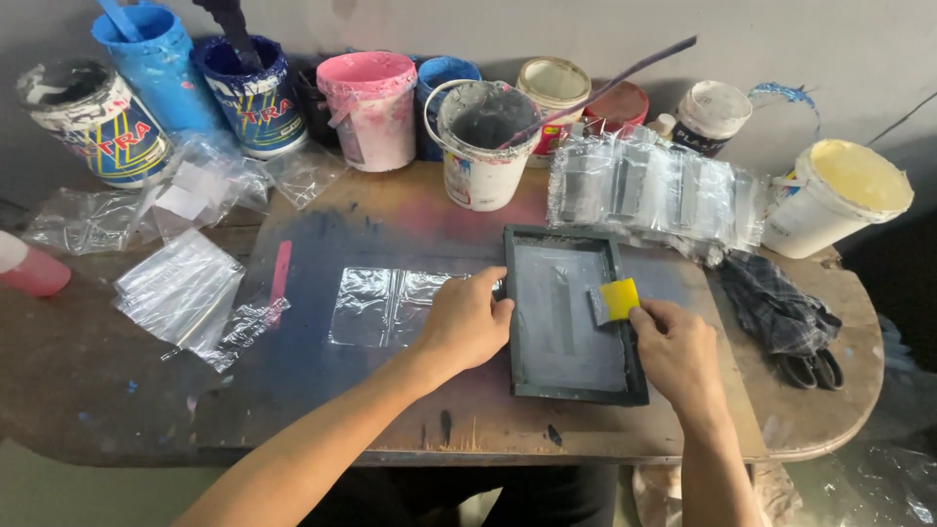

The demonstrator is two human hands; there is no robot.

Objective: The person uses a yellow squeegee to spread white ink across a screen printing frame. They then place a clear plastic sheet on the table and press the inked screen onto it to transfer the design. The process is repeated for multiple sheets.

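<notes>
Screen-printing frame (571, 314), dark-edged, is lying flat on the stained wooden table (390, 429), right of centre. Your left hand (467, 320) is pressing palm-down, fingers curled over the frame's left edge. Your right hand (676, 349) is pinching a small yellow squeegee (615, 299) against the mesh near the right edge. Clear plastic bag (390, 305) is lying just left of the frame. Paint buckets (483, 141) are lining the far side.

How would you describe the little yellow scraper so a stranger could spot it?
Find the dark rectangular screen frame on the wooden table. At its right edge, the right hand holds a small yellow scraper, the only bright yellow piece on the frame.
</notes>
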